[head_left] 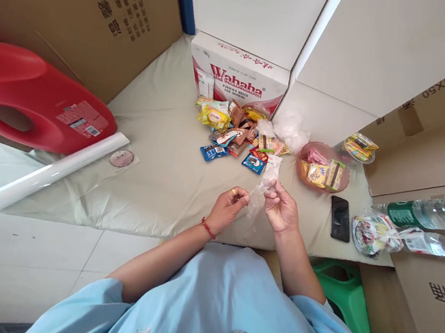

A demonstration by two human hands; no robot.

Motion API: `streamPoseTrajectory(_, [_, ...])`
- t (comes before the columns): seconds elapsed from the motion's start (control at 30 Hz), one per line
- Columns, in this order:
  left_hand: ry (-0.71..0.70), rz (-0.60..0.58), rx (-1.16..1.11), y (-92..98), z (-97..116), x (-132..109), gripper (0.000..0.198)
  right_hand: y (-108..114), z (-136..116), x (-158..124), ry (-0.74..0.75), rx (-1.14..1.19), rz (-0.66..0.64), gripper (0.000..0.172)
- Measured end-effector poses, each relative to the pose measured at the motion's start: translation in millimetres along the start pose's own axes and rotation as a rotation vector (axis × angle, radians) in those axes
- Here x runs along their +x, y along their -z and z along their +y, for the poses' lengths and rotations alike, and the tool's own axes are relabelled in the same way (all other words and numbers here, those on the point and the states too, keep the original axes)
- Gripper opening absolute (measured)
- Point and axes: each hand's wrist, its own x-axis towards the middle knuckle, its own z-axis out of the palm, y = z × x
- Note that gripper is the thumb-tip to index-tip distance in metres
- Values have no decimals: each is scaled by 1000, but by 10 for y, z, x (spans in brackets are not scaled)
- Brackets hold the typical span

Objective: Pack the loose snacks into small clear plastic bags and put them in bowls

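Observation:
A thin clear plastic bag (257,199) hangs between my hands, above the front of the covered table. My left hand (226,210), with a ring and a red bracelet, pinches its left edge. My right hand (282,210) is closed on its right side, thumb against fingers. Just beyond the right fingertips is a white packet (273,164); whether it touches the bag I cannot tell. A pile of wrapped snacks (232,135) lies farther back. To the right, a pink translucent bowl (301,180) contains several snack packets.
A Wahaha carton (239,77) stands behind the pile, beside crumpled clear plastic (292,129). On the right are a small snack tub (360,151), a black phone (340,219) and plastic bottles (439,212). A red jug (48,96) and a white roll (46,177) occupy the left.

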Motion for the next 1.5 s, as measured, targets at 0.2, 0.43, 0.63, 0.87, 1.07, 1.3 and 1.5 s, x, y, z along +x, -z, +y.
streamPoseTrajectory(0.2, [25,159,-45,92,-70,-18,37,-84,225,-165,189,-407,155,50])
streamPoseTrajectory(0.43, [-119,218,176,142,0,-116,30,-231,478,-227,312,-863,45,32])
streamPoseTrajectory(0.63, [-53,357,12,476,-9,-144,32,-66,260,-148,179,-484,144,38])
streamPoseTrajectory(0.87, [-270,299,380,403,98,-307,20,-413,569,-203,192,-720,-89,33])
streamPoseTrajectory(1.07, [-167,326,314,483,57,-297,24,-374,675,-99,278,-644,26,26])
streamPoseTrajectory(1.3, [151,273,-378,1032,84,-289,42,157,292,-49,3,-277,152,42])
streamPoseTrajectory(1.5, [236,332,-54,1435,41,-253,36,456,335,18,-41,-451,233,52])
